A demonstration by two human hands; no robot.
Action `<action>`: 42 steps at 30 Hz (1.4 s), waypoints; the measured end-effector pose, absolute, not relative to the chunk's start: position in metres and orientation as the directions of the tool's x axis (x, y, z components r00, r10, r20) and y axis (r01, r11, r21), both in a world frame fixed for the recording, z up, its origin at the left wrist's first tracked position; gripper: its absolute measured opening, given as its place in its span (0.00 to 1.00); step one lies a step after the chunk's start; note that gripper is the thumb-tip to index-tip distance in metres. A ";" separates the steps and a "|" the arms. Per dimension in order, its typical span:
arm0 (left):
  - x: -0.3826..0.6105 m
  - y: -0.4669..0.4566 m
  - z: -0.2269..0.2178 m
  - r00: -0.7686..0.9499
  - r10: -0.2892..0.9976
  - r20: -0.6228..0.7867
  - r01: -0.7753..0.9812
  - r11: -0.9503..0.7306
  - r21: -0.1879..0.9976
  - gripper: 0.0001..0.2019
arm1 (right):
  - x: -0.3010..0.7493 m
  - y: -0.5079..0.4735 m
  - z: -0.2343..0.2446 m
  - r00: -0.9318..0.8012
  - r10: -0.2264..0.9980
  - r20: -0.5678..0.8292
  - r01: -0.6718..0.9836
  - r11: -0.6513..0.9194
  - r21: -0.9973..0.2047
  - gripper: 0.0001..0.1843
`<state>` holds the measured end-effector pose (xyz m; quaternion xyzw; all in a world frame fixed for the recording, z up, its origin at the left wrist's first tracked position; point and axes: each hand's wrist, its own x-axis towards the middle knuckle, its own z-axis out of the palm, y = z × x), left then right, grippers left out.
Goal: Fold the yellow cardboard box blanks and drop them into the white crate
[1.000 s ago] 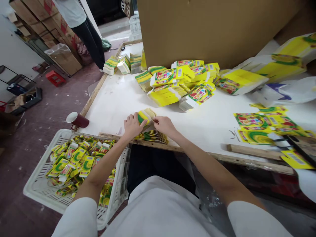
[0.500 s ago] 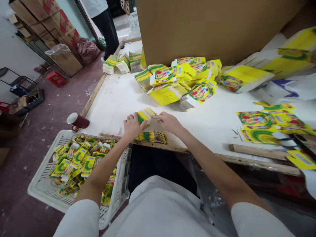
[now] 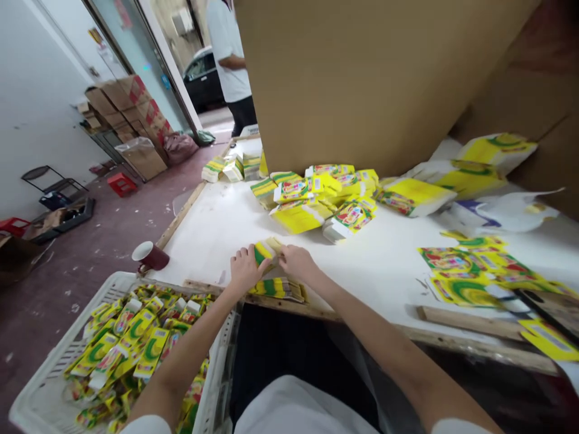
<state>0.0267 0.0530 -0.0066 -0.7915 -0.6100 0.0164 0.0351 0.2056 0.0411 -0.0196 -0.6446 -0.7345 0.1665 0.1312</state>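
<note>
My left hand [image 3: 245, 269] is wrapped round a small yellow-and-green carton [image 3: 262, 251], held just above the white tabletop near its front edge. Pale, uncoloured cardboard shows at the carton's right end. There my right hand [image 3: 296, 263] touches it with fingers curled in. Those fingertips are partly hidden, so I cannot make out exactly what they pinch. Right below both hands, a leaning row of flat cartons [image 3: 278, 288] lies along the wooden edge.
A white plastic basket [image 3: 113, 282] full of small cartons stands at lower left. Beside it is a maroon mug [image 3: 156, 256]. Carton bundles [image 3: 303, 216] lie before a large cardboard sheet [image 3: 344, 78]. Flat cartons [image 3: 456, 289] and a wood strip [image 3: 470, 322] lie right. A person [image 3: 228, 60] stands beyond.
The view has tilted upward. My right hand has closed in on the carton's pale end, its pointing finger now curled. My left hand keeps its hold.
</note>
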 end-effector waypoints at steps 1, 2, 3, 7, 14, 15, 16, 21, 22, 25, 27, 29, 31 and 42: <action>0.026 0.053 -0.008 0.261 0.965 0.021 0.963 -0.259 -0.076 0.34 | 0.204 0.041 -0.019 -0.128 0.991 -0.038 0.904 0.101 -0.415 0.12; 0.025 0.054 -0.008 0.267 0.963 0.026 0.962 -0.264 -0.074 0.33 | 0.202 0.041 -0.019 -0.118 0.991 -0.057 0.905 0.083 -0.418 0.12; 0.025 0.054 -0.009 0.271 0.962 0.029 0.960 -0.269 -0.073 0.33 | 0.200 0.041 -0.019 -0.107 0.991 -0.081 0.904 0.063 -0.423 0.13; 0.025 0.054 -0.009 0.285 0.959 0.016 0.956 -0.282 -0.082 0.31 | 0.183 0.038 -0.019 -0.083 0.970 -0.229 0.881 -0.036 -0.471 0.14; 0.026 0.057 -0.004 0.318 0.948 -0.034 0.947 -0.319 -0.043 0.30 | 0.156 0.039 -0.014 -0.234 0.888 -0.395 0.794 -0.059 -0.604 0.13; 0.025 0.057 -0.005 0.314 0.949 -0.032 0.948 -0.315 -0.038 0.31 | 0.162 0.038 -0.012 -0.253 0.889 -0.383 0.783 -0.044 -0.621 0.12; 0.025 0.056 -0.005 0.313 0.949 -0.027 0.949 -0.313 -0.034 0.32 | 0.170 0.037 -0.009 -0.267 0.892 -0.365 0.771 -0.029 -0.636 0.13; 0.026 0.054 -0.005 0.320 0.948 0.001 0.947 -0.319 -0.022 0.33 | 0.217 0.028 0.004 -0.119 0.962 -0.244 0.784 -0.059 -0.617 0.17; 0.026 0.054 -0.005 0.319 0.948 0.002 0.947 -0.319 -0.021 0.33 | 0.221 0.027 0.004 -0.064 0.976 -0.206 0.794 -0.075 -0.603 0.16; 0.027 0.054 -0.004 0.318 0.948 0.003 0.948 -0.317 -0.026 0.33 | 0.218 0.026 -0.005 0.011 0.992 -0.126 0.814 -0.082 -0.575 0.18; 0.027 0.054 -0.003 0.311 0.950 0.000 0.950 -0.311 -0.029 0.33 | 0.210 0.027 -0.013 -0.004 0.995 -0.102 0.815 -0.056 -0.576 0.15; 0.027 0.055 -0.003 0.301 0.954 -0.001 0.953 -0.301 -0.022 0.33 | 0.206 0.029 -0.019 -0.032 0.996 -0.080 0.811 -0.021 -0.584 0.11; 0.028 0.056 -0.004 0.282 0.959 -0.007 0.959 -0.282 -0.003 0.33 | 0.209 0.029 -0.022 -0.080 0.994 -0.073 0.802 0.021 -0.597 0.12; 0.031 0.058 -0.009 0.254 0.967 0.004 0.967 -0.254 0.028 0.32 | 0.249 0.016 -0.016 -0.353 0.928 -0.115 0.714 0.188 -0.675 0.15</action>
